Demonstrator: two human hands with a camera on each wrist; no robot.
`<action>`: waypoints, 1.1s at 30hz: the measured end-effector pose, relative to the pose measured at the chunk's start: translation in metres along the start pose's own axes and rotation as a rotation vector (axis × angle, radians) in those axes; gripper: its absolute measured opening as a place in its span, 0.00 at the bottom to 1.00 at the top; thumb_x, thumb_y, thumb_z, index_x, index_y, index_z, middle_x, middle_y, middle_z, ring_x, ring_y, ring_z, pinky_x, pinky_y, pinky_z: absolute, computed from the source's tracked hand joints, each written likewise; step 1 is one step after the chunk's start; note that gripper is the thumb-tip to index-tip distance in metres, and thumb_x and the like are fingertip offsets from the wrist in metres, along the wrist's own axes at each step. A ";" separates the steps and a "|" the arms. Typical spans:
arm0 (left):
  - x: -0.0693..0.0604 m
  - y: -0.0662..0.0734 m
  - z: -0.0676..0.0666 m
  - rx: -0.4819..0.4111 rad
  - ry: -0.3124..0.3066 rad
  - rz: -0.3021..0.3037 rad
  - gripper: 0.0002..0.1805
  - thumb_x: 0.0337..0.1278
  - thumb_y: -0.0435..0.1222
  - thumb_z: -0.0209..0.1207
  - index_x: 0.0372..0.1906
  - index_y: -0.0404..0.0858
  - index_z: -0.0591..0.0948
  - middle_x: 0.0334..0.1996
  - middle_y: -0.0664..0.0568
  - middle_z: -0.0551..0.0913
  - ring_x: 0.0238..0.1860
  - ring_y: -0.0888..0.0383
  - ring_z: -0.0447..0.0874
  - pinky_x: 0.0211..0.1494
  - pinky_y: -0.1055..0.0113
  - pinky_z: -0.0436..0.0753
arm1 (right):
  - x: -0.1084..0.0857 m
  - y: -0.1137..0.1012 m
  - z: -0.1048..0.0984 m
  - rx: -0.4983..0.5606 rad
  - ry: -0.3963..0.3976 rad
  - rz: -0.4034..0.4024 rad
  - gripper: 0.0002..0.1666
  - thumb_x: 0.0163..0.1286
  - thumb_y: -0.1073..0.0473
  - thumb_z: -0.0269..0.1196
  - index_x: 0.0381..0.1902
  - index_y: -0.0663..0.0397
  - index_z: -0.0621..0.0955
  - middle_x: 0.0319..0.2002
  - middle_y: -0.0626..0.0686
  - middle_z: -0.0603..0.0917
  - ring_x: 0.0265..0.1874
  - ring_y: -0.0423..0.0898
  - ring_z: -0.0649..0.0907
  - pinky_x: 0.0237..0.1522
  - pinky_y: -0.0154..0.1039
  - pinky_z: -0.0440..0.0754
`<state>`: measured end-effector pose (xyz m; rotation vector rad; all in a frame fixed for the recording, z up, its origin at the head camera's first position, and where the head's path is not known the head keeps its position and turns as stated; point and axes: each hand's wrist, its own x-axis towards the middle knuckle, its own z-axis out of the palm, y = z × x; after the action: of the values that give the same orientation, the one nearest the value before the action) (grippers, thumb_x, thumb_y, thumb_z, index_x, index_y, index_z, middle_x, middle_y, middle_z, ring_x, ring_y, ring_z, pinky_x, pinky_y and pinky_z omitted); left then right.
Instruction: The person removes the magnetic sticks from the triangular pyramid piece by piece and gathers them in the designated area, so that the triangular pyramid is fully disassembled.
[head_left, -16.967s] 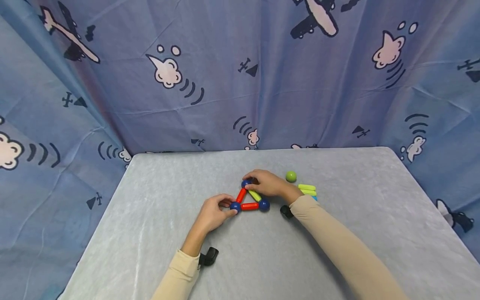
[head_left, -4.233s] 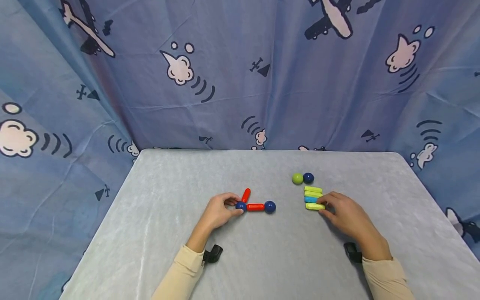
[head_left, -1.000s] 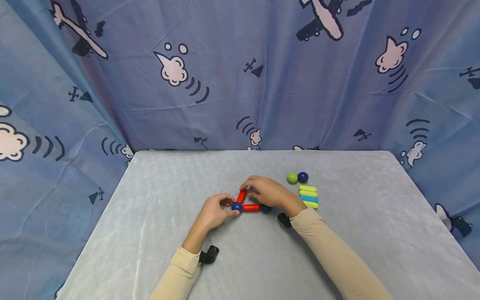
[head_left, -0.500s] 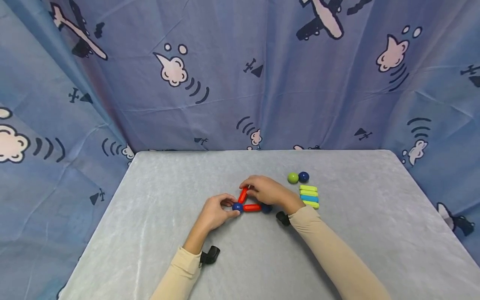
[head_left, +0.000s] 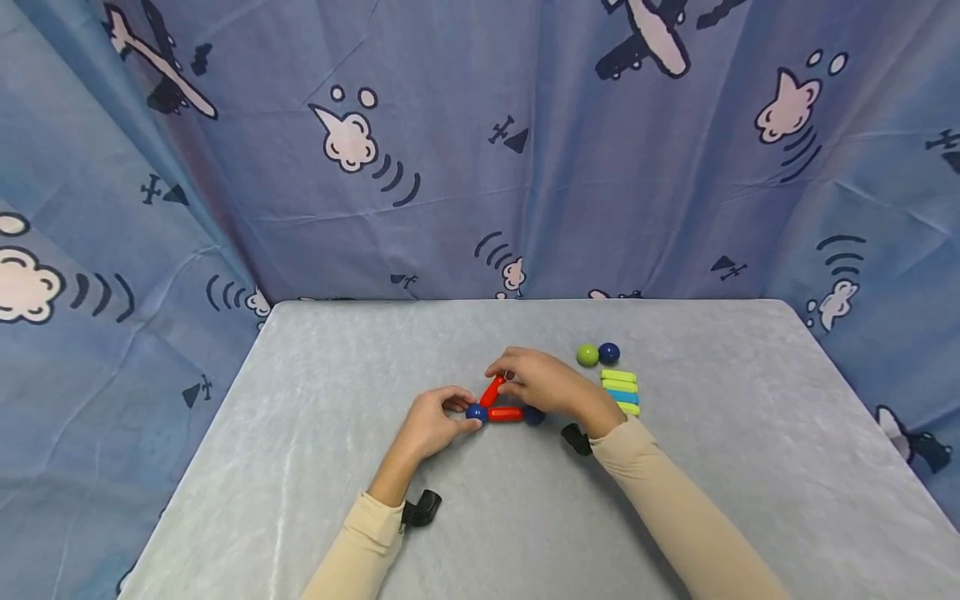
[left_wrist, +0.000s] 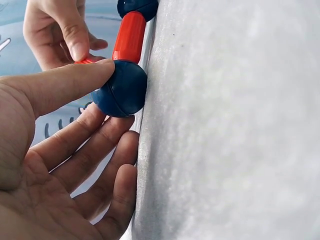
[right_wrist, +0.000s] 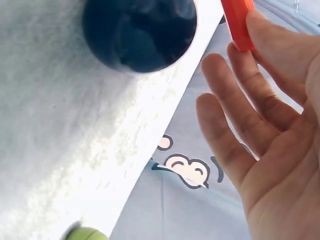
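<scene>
My left hand [head_left: 431, 423] pinches a blue ball [head_left: 477, 412] between thumb and fingers, low over the table. From that ball a red rod [head_left: 506, 414] runs right to a second blue ball [head_left: 533, 416], partly covered by my right wrist. Another red rod [head_left: 491, 393] slants up and away from the held ball. Its far end is pinched by the thumb and finger of my right hand [head_left: 551, 385]. In the right wrist view this red rod [right_wrist: 239, 25] shows in the grip while the other fingers stay loose. The left wrist view shows the held blue ball [left_wrist: 122, 90] close up.
Right of the hands, a green ball [head_left: 587, 355] and a third blue ball [head_left: 609, 353] sit side by side. Nearer lies a row of yellow-green rods [head_left: 618, 377] with one blue rod [head_left: 622, 397]. A patterned curtain [head_left: 450, 167] hangs behind the pale table [head_left: 345, 358].
Earlier a triangle with a yellow-green rod stood here; that rod and its top ball now lie at the right. Since then my right hand came back left and swung the upper red rod slightly rightward.
</scene>
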<state>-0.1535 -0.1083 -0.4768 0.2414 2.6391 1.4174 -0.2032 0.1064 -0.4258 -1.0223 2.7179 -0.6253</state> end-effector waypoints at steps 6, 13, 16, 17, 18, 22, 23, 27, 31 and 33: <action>0.000 0.000 0.001 0.001 0.005 -0.010 0.15 0.48 0.37 0.75 0.43 0.42 0.86 0.39 0.51 0.88 0.41 0.57 0.85 0.47 0.62 0.83 | -0.009 -0.005 -0.001 -0.068 0.018 -0.008 0.14 0.67 0.56 0.68 0.50 0.51 0.86 0.43 0.47 0.83 0.41 0.41 0.83 0.48 0.41 0.83; 0.000 -0.003 0.001 -0.002 0.014 0.006 0.14 0.47 0.37 0.75 0.41 0.41 0.87 0.38 0.50 0.88 0.41 0.57 0.85 0.47 0.62 0.83 | -0.015 -0.003 0.006 -0.100 0.057 -0.005 0.11 0.66 0.56 0.69 0.47 0.44 0.86 0.42 0.44 0.84 0.38 0.40 0.81 0.45 0.39 0.82; 0.000 -0.002 0.002 -0.001 0.016 0.014 0.14 0.47 0.37 0.75 0.41 0.41 0.87 0.38 0.50 0.88 0.41 0.57 0.85 0.48 0.62 0.83 | -0.017 -0.003 0.007 -0.098 0.076 0.000 0.11 0.66 0.56 0.69 0.47 0.44 0.86 0.42 0.44 0.84 0.37 0.39 0.81 0.43 0.38 0.82; 0.000 -0.002 0.002 0.001 0.017 0.016 0.14 0.47 0.37 0.75 0.41 0.41 0.87 0.38 0.50 0.88 0.42 0.56 0.85 0.48 0.62 0.83 | -0.018 -0.003 0.007 -0.097 0.082 0.000 0.11 0.66 0.55 0.69 0.47 0.44 0.86 0.42 0.44 0.84 0.37 0.39 0.80 0.43 0.38 0.82; 0.000 -0.002 0.001 0.004 0.016 0.019 0.14 0.47 0.37 0.75 0.41 0.41 0.87 0.38 0.50 0.88 0.42 0.56 0.85 0.48 0.62 0.83 | -0.018 -0.003 0.007 -0.095 0.088 0.001 0.11 0.65 0.56 0.70 0.47 0.44 0.86 0.41 0.43 0.84 0.36 0.38 0.80 0.43 0.38 0.81; -0.001 -0.001 0.001 0.008 0.010 0.008 0.14 0.48 0.38 0.75 0.42 0.42 0.87 0.39 0.51 0.88 0.43 0.56 0.85 0.48 0.62 0.83 | -0.021 -0.002 0.009 -0.088 0.101 0.005 0.11 0.65 0.55 0.70 0.46 0.44 0.86 0.40 0.43 0.84 0.35 0.38 0.80 0.42 0.37 0.80; -0.001 -0.001 0.001 0.012 0.008 0.008 0.14 0.48 0.38 0.74 0.42 0.42 0.87 0.39 0.51 0.88 0.43 0.56 0.85 0.48 0.62 0.83 | -0.021 -0.001 0.009 -0.087 0.104 0.005 0.11 0.65 0.55 0.70 0.46 0.44 0.86 0.40 0.43 0.85 0.35 0.38 0.80 0.41 0.36 0.79; -0.001 0.000 0.001 0.017 0.000 0.001 0.14 0.49 0.38 0.74 0.42 0.42 0.87 0.40 0.51 0.88 0.43 0.56 0.85 0.49 0.61 0.83 | -0.024 0.001 0.011 -0.087 0.110 0.002 0.10 0.65 0.55 0.70 0.44 0.43 0.87 0.39 0.43 0.85 0.35 0.40 0.81 0.41 0.36 0.79; -0.001 0.001 0.001 0.013 0.001 0.000 0.14 0.49 0.38 0.74 0.42 0.42 0.87 0.40 0.51 0.88 0.43 0.55 0.86 0.49 0.60 0.83 | -0.027 0.003 0.014 -0.092 0.113 -0.002 0.09 0.64 0.55 0.71 0.43 0.43 0.87 0.38 0.43 0.85 0.37 0.41 0.83 0.43 0.38 0.81; -0.001 0.000 0.001 0.013 0.005 0.004 0.14 0.48 0.38 0.74 0.42 0.42 0.87 0.39 0.51 0.88 0.43 0.55 0.86 0.48 0.60 0.83 | -0.028 0.004 0.015 -0.092 0.108 0.005 0.09 0.64 0.55 0.71 0.43 0.44 0.87 0.38 0.43 0.85 0.37 0.41 0.83 0.43 0.38 0.81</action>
<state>-0.1522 -0.1076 -0.4772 0.2448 2.6546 1.4038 -0.1803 0.1225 -0.4411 -1.0304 2.8666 -0.5752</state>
